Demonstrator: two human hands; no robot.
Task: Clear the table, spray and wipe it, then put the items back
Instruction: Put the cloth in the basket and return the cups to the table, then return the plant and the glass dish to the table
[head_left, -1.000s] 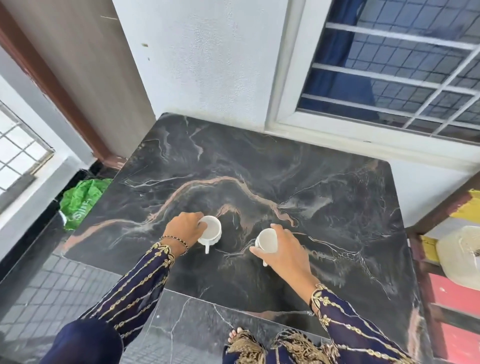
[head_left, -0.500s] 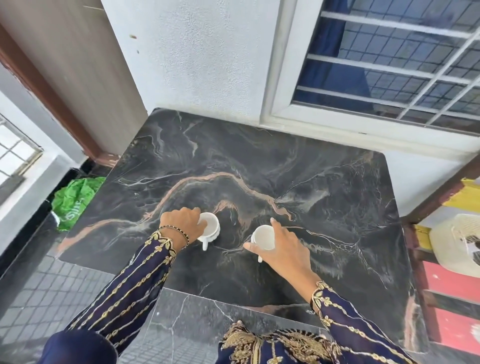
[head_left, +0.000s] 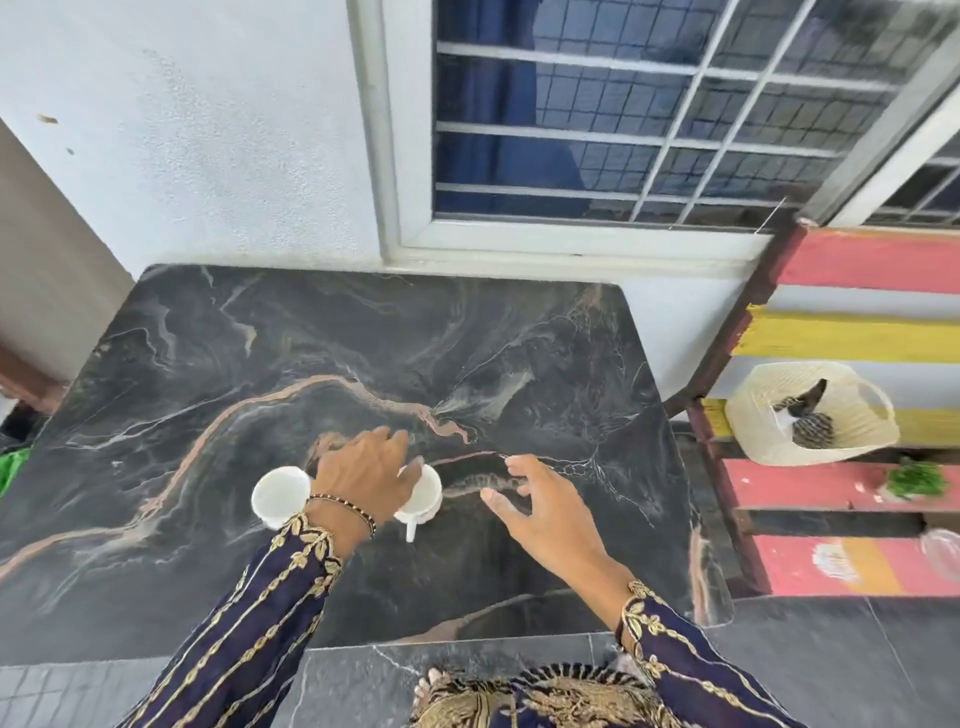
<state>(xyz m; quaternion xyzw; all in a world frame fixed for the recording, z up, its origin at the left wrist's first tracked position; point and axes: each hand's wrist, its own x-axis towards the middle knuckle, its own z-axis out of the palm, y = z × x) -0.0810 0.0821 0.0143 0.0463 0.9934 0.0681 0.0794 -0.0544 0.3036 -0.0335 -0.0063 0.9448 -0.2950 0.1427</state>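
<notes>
Front-mid of table: R hand now off its cup, fingers apart, holding nothing. L hand shifted across onto right cup, fingers spread over rim, grip unclear. Left cup let go, standing alone. Prob. put-back nearly done. Count: 2 cups, 2 hands, 1 table.

Dark marble table bearing two white cups, side by side.

Two white cups, a left cup and a right cup, on one dark marble tabletop. Two hands: left hand, right hand. One cream basket on one striped shelf.
</notes>
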